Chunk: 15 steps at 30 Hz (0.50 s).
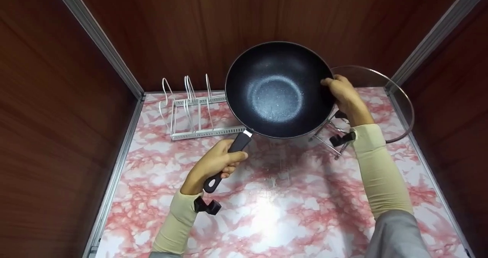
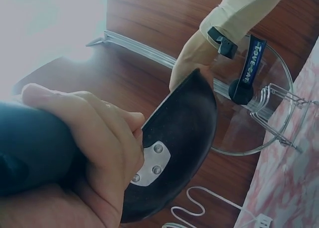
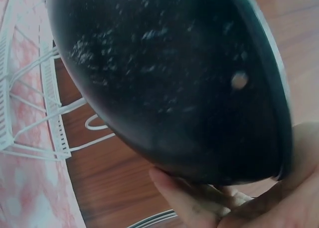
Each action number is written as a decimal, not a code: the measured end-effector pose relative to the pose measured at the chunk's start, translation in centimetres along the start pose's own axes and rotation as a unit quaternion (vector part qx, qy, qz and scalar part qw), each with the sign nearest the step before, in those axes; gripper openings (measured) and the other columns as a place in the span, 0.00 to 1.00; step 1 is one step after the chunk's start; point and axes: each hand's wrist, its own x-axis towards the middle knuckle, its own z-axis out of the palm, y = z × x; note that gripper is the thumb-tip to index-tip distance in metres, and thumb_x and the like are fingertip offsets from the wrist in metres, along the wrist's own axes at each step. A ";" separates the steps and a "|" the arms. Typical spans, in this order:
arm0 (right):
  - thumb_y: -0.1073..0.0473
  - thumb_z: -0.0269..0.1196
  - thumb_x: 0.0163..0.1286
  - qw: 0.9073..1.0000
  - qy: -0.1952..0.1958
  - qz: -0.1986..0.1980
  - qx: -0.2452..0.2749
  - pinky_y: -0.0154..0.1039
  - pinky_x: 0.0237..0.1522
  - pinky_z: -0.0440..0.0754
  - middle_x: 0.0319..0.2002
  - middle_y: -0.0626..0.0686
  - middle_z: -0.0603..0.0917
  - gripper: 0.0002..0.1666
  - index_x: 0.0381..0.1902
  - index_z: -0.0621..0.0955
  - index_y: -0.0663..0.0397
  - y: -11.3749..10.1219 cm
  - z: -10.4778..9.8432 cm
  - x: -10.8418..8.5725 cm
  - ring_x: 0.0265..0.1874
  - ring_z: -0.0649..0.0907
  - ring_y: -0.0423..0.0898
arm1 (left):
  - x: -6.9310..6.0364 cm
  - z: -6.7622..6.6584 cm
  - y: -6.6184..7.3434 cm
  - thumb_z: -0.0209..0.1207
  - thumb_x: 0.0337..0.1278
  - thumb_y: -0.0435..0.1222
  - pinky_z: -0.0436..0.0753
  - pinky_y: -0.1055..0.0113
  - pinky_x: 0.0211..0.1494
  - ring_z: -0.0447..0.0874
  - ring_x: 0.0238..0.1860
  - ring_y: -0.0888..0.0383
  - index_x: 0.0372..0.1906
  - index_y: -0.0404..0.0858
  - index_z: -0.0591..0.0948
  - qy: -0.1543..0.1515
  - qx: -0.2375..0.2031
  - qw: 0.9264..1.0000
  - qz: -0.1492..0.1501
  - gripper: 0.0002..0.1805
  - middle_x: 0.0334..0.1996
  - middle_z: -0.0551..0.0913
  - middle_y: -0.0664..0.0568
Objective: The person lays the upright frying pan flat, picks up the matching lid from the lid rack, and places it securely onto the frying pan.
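A black wok (image 1: 280,94) is held up in the air, its speckled inside facing the head camera. My left hand (image 1: 219,159) grips its black handle (image 1: 239,143), thumb across the top. At the far right side of the wok, my right hand (image 1: 345,94) pinches the rim, thumb on one face and fingers on the other. The right wrist view shows the dark underside (image 3: 164,83) of the wok above the right hand's fingers (image 3: 194,203). In the left wrist view, a riveted metal plate (image 2: 153,164) joins the handle to the wok.
Behind and left of the wok stands a white wire rack (image 1: 206,132). At the right, a glass lid (image 1: 398,109) stands upright in a small metal stand (image 1: 328,143), partly hidden by the right arm. Wooden walls (image 1: 171,29) enclose the pink-and-white surface (image 1: 244,227).
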 end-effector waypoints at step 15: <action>0.52 0.56 0.84 1.000 -0.019 0.013 0.003 0.35 0.38 0.89 0.33 0.42 0.88 0.21 0.67 0.72 0.56 0.1 -0.7 -0.2 0.33 0.89 0.38 | -0.1 -0.4 0.4 0.59 0.71 0.36 0.64 0.75 0.13 0.61 0.11 0.68 0.47 0.35 0.70 -0.014 0.015 1.000 -0.011 0.11 0.18 0.66 0.58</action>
